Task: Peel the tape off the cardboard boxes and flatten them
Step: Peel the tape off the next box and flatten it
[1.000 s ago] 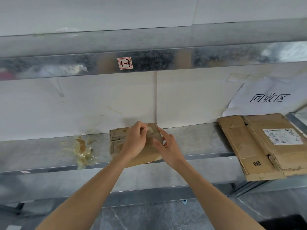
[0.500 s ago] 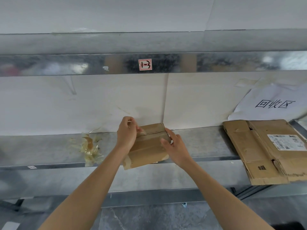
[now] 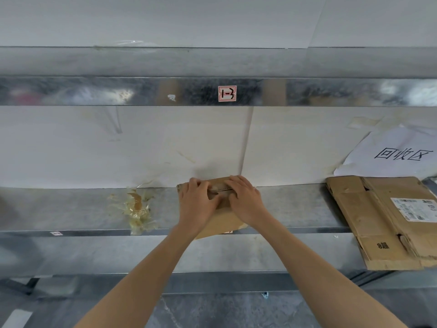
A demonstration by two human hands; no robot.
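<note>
A small brown cardboard box lies on the grey metal shelf, at its middle, its far edge close to the white back wall and its near corner jutting just past the shelf's front lip. Both hands lie on top of it. The right hand rests with its fingers fairly straight and spread over the far edge, pressing down. The left hand covers the far left corner with its fingers bent; whether they hook over the edge or only press, I cannot tell.

The box looks light and thin-walled, stiff across its panels but ready to fold along its creases (it already sits low under the palms). It would probably slide on the smooth metal, so one hand should pin it while the other works. The perforated strip between the thumbs looks like the place to start, pinching a loose tape end and pulling low along the seam.

A clump of crumpled yellowish clear tape lies to the left, and a flattened brown cardboard box with a white shipping label lies well apart on the right.
</note>
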